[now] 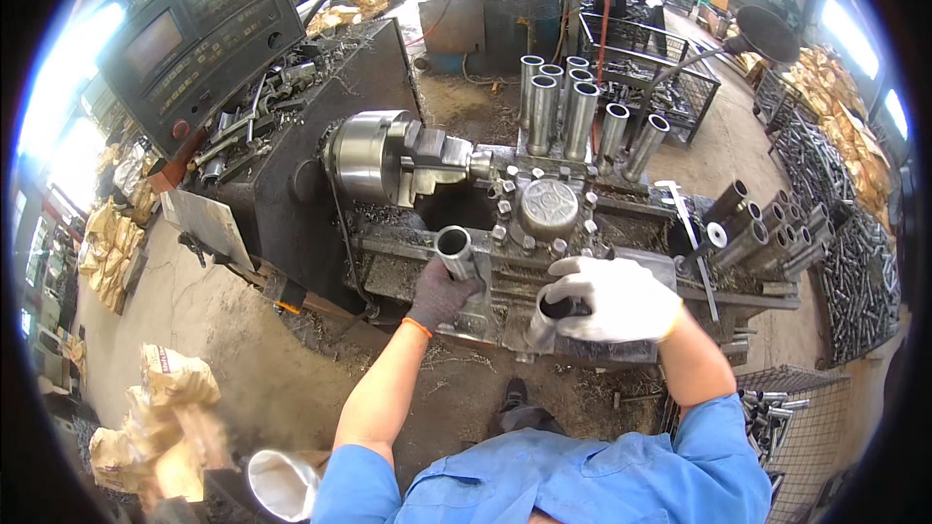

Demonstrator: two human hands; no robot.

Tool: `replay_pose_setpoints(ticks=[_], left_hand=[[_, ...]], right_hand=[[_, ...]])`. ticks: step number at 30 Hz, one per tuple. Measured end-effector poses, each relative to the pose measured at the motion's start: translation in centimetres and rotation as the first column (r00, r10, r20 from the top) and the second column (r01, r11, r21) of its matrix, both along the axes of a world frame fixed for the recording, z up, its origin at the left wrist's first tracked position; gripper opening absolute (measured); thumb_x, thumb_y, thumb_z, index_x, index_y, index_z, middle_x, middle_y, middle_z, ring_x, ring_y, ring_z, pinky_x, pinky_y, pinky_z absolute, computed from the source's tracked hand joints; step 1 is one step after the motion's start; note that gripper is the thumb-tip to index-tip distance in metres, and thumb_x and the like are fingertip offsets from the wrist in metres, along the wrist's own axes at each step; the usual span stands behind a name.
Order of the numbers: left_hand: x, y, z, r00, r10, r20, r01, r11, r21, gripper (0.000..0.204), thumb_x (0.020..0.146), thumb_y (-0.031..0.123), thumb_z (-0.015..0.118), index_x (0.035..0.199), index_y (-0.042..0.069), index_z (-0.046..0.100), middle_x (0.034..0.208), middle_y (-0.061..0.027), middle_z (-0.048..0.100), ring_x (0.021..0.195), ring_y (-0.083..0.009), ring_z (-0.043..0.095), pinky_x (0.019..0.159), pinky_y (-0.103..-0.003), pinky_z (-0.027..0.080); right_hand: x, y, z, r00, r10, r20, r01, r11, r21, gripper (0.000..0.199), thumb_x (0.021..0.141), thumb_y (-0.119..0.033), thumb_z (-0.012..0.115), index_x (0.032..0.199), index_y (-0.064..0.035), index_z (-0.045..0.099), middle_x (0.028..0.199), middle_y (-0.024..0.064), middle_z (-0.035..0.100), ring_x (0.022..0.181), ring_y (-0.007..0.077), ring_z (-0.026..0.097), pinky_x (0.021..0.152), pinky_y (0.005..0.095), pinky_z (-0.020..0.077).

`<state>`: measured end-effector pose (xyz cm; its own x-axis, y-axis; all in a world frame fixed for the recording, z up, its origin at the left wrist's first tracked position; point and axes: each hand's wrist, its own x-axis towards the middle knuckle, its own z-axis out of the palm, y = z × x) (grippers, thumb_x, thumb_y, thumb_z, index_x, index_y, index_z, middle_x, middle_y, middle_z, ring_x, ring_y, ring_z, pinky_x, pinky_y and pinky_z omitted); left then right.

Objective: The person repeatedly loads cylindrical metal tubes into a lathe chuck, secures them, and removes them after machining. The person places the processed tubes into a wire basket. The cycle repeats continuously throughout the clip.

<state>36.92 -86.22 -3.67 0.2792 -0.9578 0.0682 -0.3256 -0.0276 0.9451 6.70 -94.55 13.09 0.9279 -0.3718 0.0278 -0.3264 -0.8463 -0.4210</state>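
Observation:
My left hand (447,294), in a dark glove, is closed around an upright steel tube (453,245), its open end facing up. To its right, my right hand (616,299), in a white glove, curls its fingers at the upper end of a second short steel tube (541,328). A dark patch lies between the thumb and fingers there, and I cannot make out what it is. Both tubes are at the near edge of the lathe carriage. Beyond them is the round-topped tool post (549,209) with several bolts, and left of that the lathe chuck (374,157).
Several upright steel tubes (581,116) stand behind the tool post. A caliper (691,233) lies on the right, beside more dark tubes (762,243). The control panel (199,34) rises at the left. Wire baskets (806,427) of metal parts stand at right.

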Motion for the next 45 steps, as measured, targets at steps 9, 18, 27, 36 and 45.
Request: replay_pose_setpoints(ticks=[9,18,27,36,45], left_hand=[[3.0,-0.4,2.0,0.924,-0.022,0.381,0.036,0.999,-0.031,0.075,0.084,0.009,0.085,0.151,0.006,0.051,0.144,-0.0155,0.062,0.129,-0.0290,0.062,0.112,-0.042,0.051],[17.1,-10.9,8.9,0.158,0.382,0.911,-0.151,0.921,-0.360,0.094,0.075,0.024,0.082,0.158,0.007,0.043,0.158,-0.0153,0.050,0.152,-0.0362,0.041,0.131,-0.048,0.028],[20.1,-17.2,16.2,0.198,-0.160,0.967,-0.161,0.968,0.193,0.076,0.071,0.026,0.079,0.141,0.009,0.056,0.146,-0.0142,0.061,0.141,-0.0338,0.054,0.118,-0.046,0.043],[19.9,-20.8,15.0,0.206,-0.122,0.971,-0.121,0.981,0.149,0.068,0.073,0.027,0.079,0.137,0.013,0.062,0.130,-0.0115,0.071,0.129,-0.0297,0.065,0.111,-0.043,0.045],[19.4,-17.9,11.5,0.296,0.300,0.907,-0.073,0.954,-0.292,0.064,0.078,0.018,0.074,0.141,0.013,0.063,0.137,-0.0093,0.067,0.135,-0.0284,0.058,0.123,-0.046,0.037]], right_hand=[[18.5,-22.4,-2.2,0.902,0.327,-0.283,-0.093,0.786,0.611,0.056,0.096,-0.044,0.072,0.137,-0.0053,0.072,0.141,0.0145,0.071,0.130,0.0234,0.065,0.111,0.0399,0.0504],[18.2,-23.3,-3.6,0.975,0.021,-0.223,0.098,0.855,0.508,0.051,0.095,-0.041,0.071,0.132,-0.0063,0.075,0.121,0.0094,0.080,0.102,0.0209,0.075,0.089,0.0372,0.0596],[22.6,-20.0,-3.6,0.954,-0.177,-0.243,0.285,0.785,0.549,0.053,0.090,-0.043,0.082,0.126,-0.0037,0.078,0.136,0.0143,0.074,0.123,0.0280,0.069,0.104,0.0442,0.0541],[23.8,-22.1,-7.3,0.888,-0.251,-0.385,0.415,0.796,0.439,0.036,0.092,-0.028,0.077,0.120,-0.0061,0.081,0.107,0.0115,0.079,0.093,0.0173,0.073,0.087,0.0391,0.0581],[17.1,-20.0,4.5,0.552,-0.752,0.362,0.669,0.658,0.346,0.045,0.093,-0.028,0.071,0.127,0.0010,0.075,0.115,0.0179,0.080,0.103,0.0227,0.077,0.091,0.0371,0.0613]])
